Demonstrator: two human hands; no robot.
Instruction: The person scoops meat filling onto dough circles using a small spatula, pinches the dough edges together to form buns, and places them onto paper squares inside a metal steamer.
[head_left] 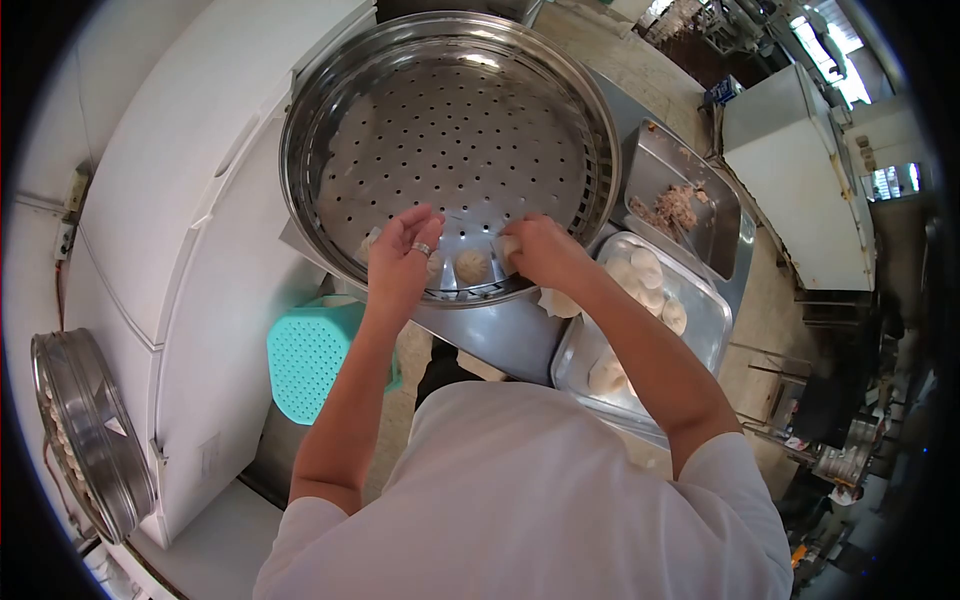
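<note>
A round steamer tray with a perforated metal floor stands in front of me. Inside its near edge a pleated bun rests on a pale square of paper. My left hand, with a ring on one finger, is open over the near left edge, its fingers stretched out beside another partly covered bun. At the right, my right hand has its fingers closed on a whitish bun, which they partly hide. Below that wrist, another bun with paper shows by the steamer's outer rim.
To the right are a metal tray of pale dough pieces and a deep pan with crumbly filling. A turquoise stool stands below left, beside a white freezer. Another steamer of buns sits far left.
</note>
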